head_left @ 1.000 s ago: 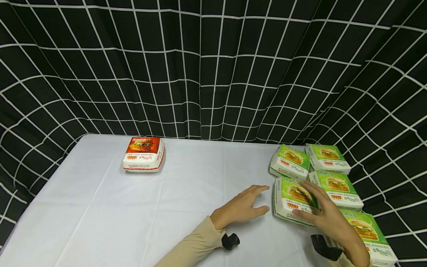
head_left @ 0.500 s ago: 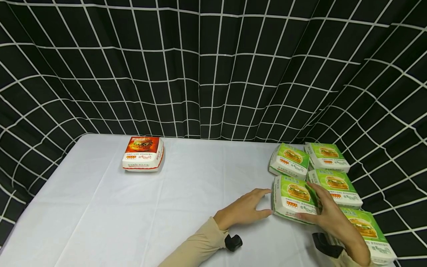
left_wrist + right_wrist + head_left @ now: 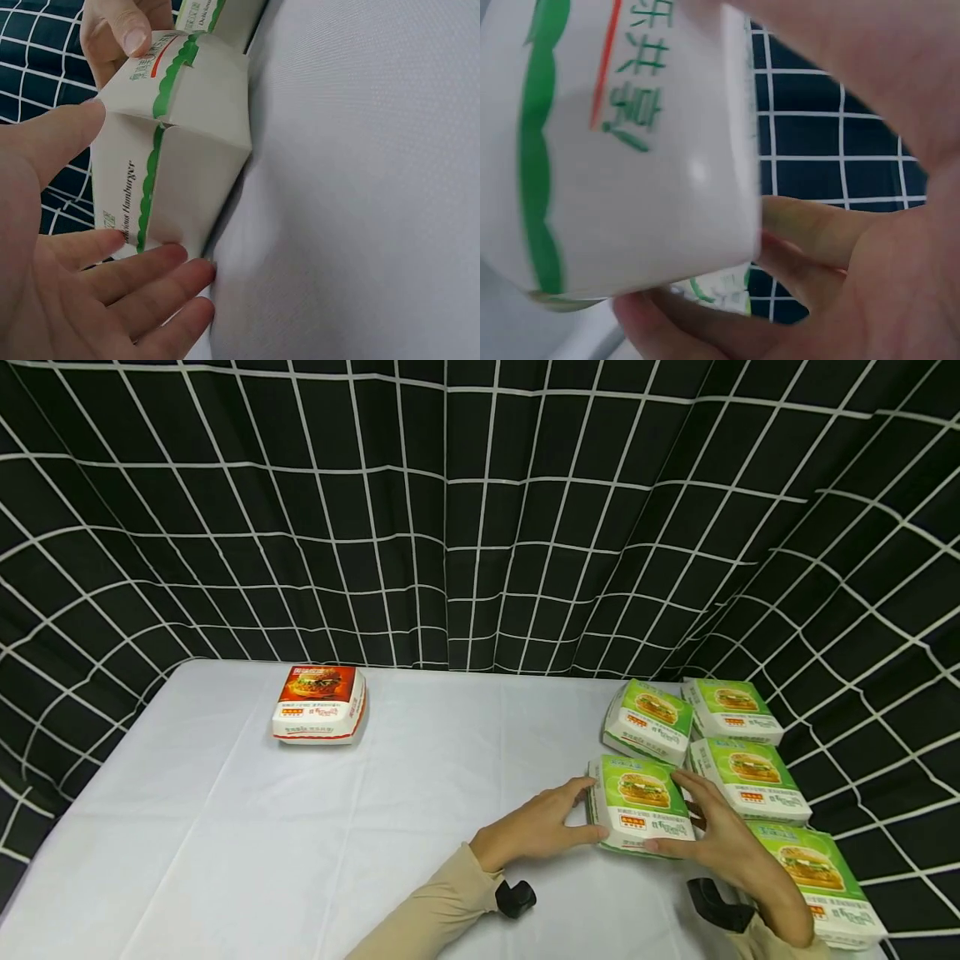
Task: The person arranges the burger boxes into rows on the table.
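Observation:
In the head view, a green-and-white burger box (image 3: 639,802) sits between the two hands. My right hand (image 3: 731,839) grips its right side, thumb on the near face and fingers around the far side. My left hand (image 3: 536,831) is at the left side; in the left wrist view its fingers (image 3: 161,281) are extended and spread, fingertips at the box's side, thumb by the near corner. Close up in the right wrist view, the white box wall (image 3: 645,172) has right-hand fingers under its edge. I cannot tell whether the box is off the table.
Several more green burger boxes stand at the right: one behind the held box (image 3: 648,722), others in a column (image 3: 750,777) along the table's right side. A red-topped burger box (image 3: 321,706) stands far left on the white tablecloth (image 3: 225,843). Black gridded cloth (image 3: 450,527) hangs around.
The burger box has shifted left, away from the right-hand column, with my right hand moving along. It now meets my left hand, which was a little apart from it a second ago.

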{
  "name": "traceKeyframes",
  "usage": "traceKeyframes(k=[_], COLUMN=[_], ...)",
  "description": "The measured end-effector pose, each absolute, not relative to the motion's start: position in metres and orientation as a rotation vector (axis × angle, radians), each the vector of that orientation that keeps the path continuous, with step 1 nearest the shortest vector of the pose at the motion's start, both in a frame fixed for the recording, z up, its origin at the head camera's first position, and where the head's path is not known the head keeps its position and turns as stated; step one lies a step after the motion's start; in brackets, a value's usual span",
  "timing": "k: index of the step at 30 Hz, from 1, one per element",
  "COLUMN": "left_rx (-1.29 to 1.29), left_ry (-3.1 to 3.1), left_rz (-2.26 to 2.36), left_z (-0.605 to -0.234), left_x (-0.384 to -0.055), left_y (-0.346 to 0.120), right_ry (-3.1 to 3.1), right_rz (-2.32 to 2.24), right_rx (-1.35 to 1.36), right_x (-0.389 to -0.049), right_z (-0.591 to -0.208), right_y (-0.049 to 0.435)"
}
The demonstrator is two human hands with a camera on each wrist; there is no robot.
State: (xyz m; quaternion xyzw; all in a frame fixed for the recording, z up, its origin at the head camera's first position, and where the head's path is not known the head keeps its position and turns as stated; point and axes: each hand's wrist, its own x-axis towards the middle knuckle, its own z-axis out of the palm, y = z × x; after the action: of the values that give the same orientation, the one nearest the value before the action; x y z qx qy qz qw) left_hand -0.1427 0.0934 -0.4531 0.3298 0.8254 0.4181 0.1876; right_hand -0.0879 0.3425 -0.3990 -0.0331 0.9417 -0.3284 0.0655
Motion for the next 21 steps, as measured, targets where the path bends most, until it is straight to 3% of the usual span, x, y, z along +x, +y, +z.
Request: traceKeyframes(k=[21], left_rx=[0.768], left_ry=[2.379], left_rz=[1.243], left_z=[-0.445], left_x=[-0.148], left_y=[0.057], right_ry=[2.787], right_rz=[-1.192], right_rx=[-0.198], right_x=[-0.096], right_z=[-0.402], right_y=[0.307])
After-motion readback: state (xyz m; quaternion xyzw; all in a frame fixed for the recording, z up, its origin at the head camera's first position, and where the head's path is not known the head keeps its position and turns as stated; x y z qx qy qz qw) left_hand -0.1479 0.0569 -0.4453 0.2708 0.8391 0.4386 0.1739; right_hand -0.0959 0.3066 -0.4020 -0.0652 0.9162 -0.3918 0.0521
